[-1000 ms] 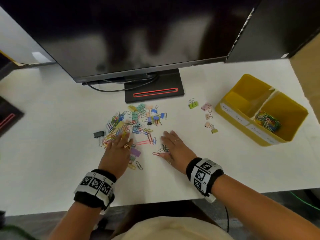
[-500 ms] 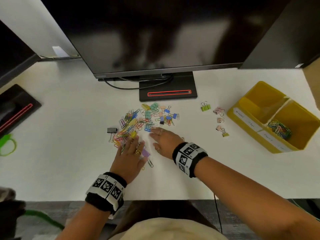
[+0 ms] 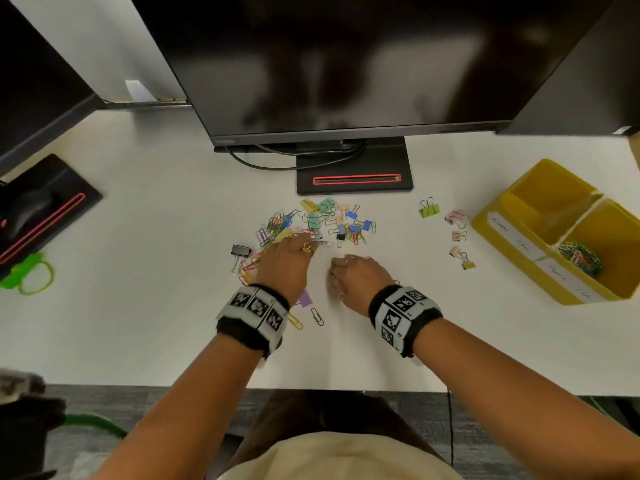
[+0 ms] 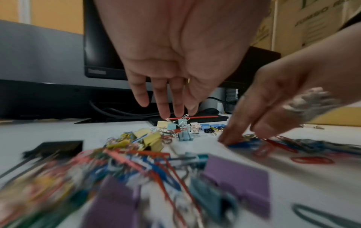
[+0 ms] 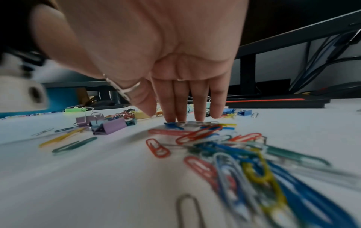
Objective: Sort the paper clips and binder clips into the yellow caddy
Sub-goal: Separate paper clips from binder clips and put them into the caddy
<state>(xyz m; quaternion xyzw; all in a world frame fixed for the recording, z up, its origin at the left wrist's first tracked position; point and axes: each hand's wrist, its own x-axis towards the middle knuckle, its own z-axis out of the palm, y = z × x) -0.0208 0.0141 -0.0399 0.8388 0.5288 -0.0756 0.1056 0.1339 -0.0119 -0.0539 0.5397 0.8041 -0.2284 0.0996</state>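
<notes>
My right hand (image 3: 360,277) is down on the white desk (image 3: 138,306), palm low, its straight fingertips (image 5: 171,118) pressing on a loose bunch of coloured paper clips (image 5: 224,146) that trails back under my wrist; nothing is curled into it that I can see. My left hand (image 3: 284,263) hovers just beside it over the left part of the mixed pile (image 3: 311,226), fingers (image 4: 164,108) extended and hanging down, tips close above the clips and holding nothing. Under that wrist lie two purple binder clips (image 4: 236,177), blurred in the left wrist view, and a black binder clip (image 3: 240,251) sits at the pile's left edge. Beyond my fingers, pastel and blue binder clips crowd near the monitor stand (image 3: 355,174). To the right, well apart from the pile, are a green binder clip (image 3: 429,209) and a few pink ones (image 3: 457,218). The yellow caddy (image 3: 509,230) stands at the desk's right edge: its nearer compartment has a heap of paper clips, and I see nothing in the farther one.
</notes>
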